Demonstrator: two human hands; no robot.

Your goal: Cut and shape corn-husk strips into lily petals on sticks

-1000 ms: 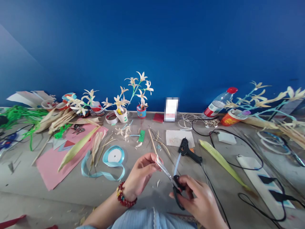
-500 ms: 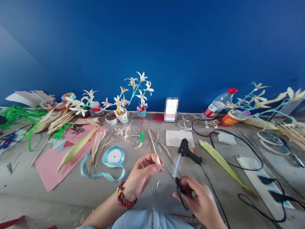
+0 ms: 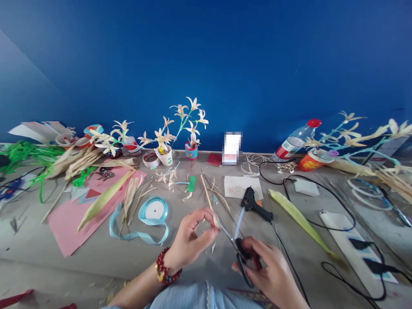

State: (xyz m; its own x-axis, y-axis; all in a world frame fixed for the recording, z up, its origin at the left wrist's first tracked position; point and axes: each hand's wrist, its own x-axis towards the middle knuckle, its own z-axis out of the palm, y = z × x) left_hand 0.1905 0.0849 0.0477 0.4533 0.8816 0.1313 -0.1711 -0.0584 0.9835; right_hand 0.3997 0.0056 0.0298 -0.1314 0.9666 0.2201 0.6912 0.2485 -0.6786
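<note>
My left hand, with a red beaded bracelet at the wrist, pinches a small pale petal-shaped piece of husk between thumb and fingertips. Black-handled scissors are in my right hand, fingers through the loops. Their blades point up and left and meet the husk piece at my left fingertips; whether they are cutting into it I cannot tell. Just beyond the hands lies a black glue gun with a pale glue stick. A spool of light blue ribbon sits left of my left hand, its end trailing.
Pale husk flowers on stems stand in a paper cup and a small tin at the back. Pink paper and husks lie left. On the right are a green husk, a power strip, black cables and a tilted bottle.
The scissor blades have opened and come up to the husk piece. My left thumb and fingers have shifted their pinch, covering more of it.
</note>
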